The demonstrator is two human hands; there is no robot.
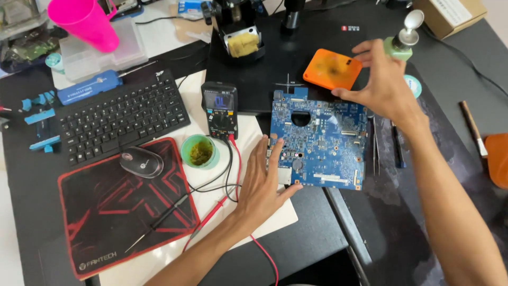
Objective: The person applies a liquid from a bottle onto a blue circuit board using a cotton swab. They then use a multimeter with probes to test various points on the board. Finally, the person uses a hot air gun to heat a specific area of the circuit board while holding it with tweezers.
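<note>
Both hands flank the blue circuit board (pixel 317 140) lying flat on the desk (pixel 317 249): left hand (pixel 262 185) rests spread-fingered on its near-left edge, right hand (pixel 383 85) hovers splayed, holding nothing, beyond its far-right corner.

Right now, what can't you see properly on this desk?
Head view only:
- The part of the blue circuit board under the left hand: hidden by the fingers.
- The pink cup: its top is cut off by the picture's upper edge.
- The orange thing at the right edge: mostly out of frame.
- The meter screen: too small to read.
- The right hand hides the board's far corner.
</note>
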